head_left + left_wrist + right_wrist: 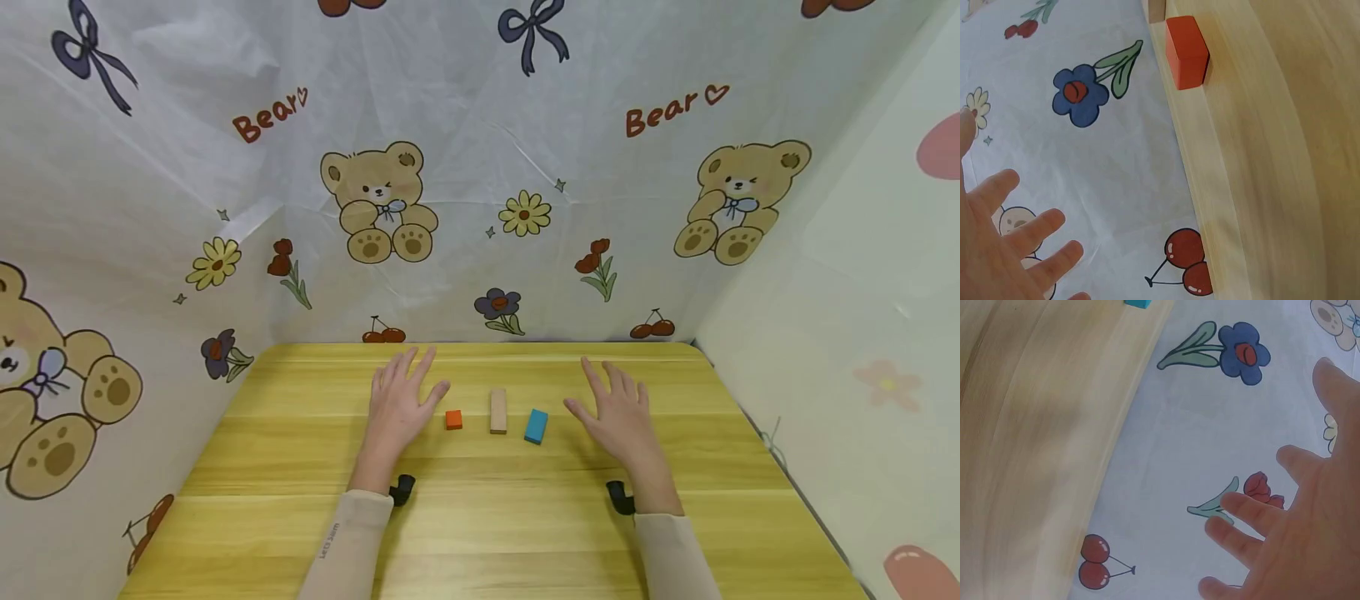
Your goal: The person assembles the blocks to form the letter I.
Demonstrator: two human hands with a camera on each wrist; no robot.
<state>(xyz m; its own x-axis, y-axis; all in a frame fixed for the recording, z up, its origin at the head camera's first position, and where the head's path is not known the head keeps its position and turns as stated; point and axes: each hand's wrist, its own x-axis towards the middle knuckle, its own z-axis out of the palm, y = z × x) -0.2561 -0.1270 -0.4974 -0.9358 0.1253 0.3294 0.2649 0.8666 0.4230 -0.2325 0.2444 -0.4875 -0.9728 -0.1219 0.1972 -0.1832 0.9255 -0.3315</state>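
Three small blocks sit on the wood-grain table (480, 542) between two empty hands: an orange block (453, 420) at the left, a plain wooden block (498, 412) in the middle and a blue block (536, 426) at the right, all apart from one another. The left hand (396, 406) has its fingers spread and its thumb near the orange block; the right hand (619, 419) is likewise splayed, holding nothing, its thumb pointing toward the blue block. How high either palm is above the wood I cannot tell. The likeliest mishap, I judge, is a careless inward sweep: the left thumb could knock the orange block toward its neighbour. The blue block lies askew, so a pinch not lined up with its sides might catch the corners and spin it. Reaching for the wooden block could nudge those on either side, since the gaps are narrow for spread fingers. Black fittings (402, 490) jut inward from both wrists, and a forearm carried too low and too far forward might brush a block with one.
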